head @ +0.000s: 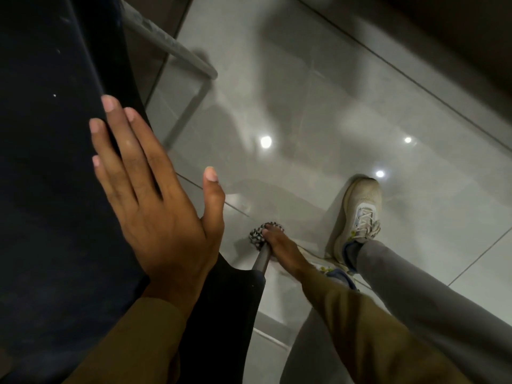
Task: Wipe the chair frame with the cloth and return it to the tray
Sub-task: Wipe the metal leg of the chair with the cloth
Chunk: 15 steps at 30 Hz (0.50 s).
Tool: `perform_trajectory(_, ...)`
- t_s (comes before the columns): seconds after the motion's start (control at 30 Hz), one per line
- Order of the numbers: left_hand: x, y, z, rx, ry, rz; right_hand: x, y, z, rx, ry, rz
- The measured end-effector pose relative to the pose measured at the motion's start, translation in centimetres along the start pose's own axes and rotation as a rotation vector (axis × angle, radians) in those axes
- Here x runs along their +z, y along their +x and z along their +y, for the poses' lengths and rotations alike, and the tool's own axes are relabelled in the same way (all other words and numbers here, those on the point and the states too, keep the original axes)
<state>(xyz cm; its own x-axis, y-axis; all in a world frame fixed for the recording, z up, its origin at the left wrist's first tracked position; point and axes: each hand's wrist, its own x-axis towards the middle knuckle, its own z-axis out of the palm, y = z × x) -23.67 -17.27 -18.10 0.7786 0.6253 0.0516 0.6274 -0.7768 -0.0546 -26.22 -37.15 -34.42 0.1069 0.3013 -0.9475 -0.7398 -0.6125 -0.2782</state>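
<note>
Mid-wipe: the right hand (279,242) clamps the checked cloth (257,234) around the chair leg (263,259), the left hand (155,189) lies flat and empty on the dark seat (55,162); next likely rubbing along the leg.

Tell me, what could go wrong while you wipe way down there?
The right hand presses the checkered cloth low on the chair leg, so the cloth could slip off onto the glossy tiled floor. The left hand only lies flat on the dark chair seat, not gripping, so the chair might slide. The sneaker is close; a shifting leg could bump it.
</note>
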Motion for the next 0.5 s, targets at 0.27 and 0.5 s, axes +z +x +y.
perform_trajectory(0.27, 0.5, -0.2, -0.3, -0.019, -0.023, 0.003, 1.1, -6.6, -2.2, -0.085, -0.193, -0.013)
perform_trajectory(0.5, 0.4, 0.1, -0.3, -0.047, -0.065, -0.05, 2.0, -12.1, -6.3, -0.248, -0.341, 0.189)
